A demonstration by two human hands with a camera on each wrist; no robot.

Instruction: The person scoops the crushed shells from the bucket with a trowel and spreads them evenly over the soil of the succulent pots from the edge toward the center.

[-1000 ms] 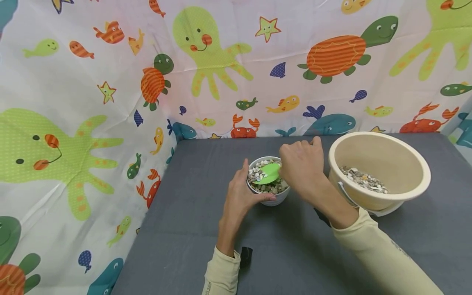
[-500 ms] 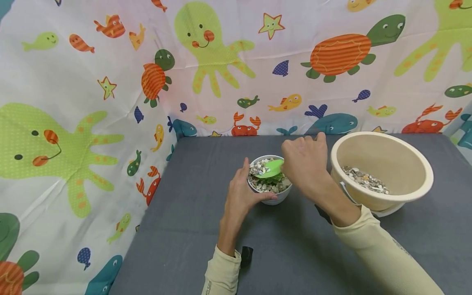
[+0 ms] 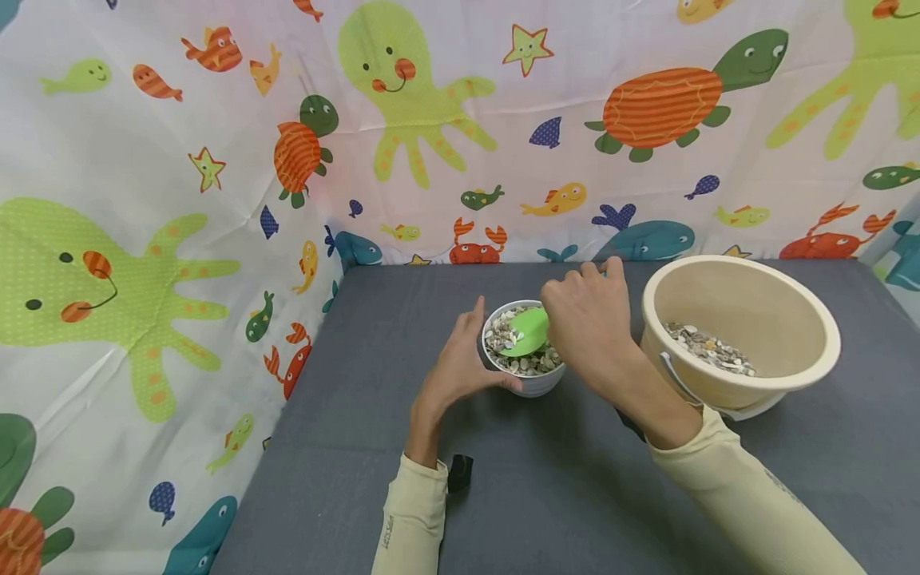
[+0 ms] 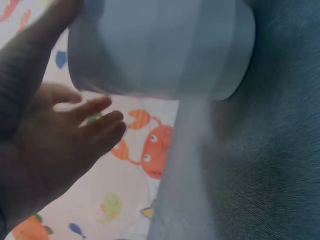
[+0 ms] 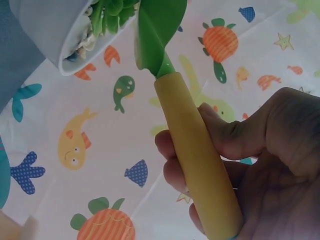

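Observation:
A white plant pot [image 3: 535, 386] stands on the grey cloth, filled with small pebbles [image 3: 532, 366]. The right wrist view shows a green leafy plant [image 5: 114, 12] at its rim. My right hand [image 3: 589, 323] grips the yellow handle of a small hand trowel [image 5: 197, 160]. Its green blade [image 3: 530, 330] is tilted over the pot, with pebbles close to its edge. My left hand [image 3: 463, 355] is spread beside the pot's left side, thumb near the front. In the left wrist view, its fingers [image 4: 102, 125] lie loose beside the pot wall; contact by the thumb is unclear.
To the right stands a large cream bucket [image 3: 812, 343] with a pebble heap [image 3: 710, 351] in its bottom and a handle [image 3: 679, 379] hanging at its side. A sea-animal printed curtain [image 3: 446, 144] closes off the back and left of the grey-covered table [image 3: 345, 447].
My left hand has eased slightly left and loosened from the pot. The trowel blade has shifted and tipped a little over the pot, still in my right hand.

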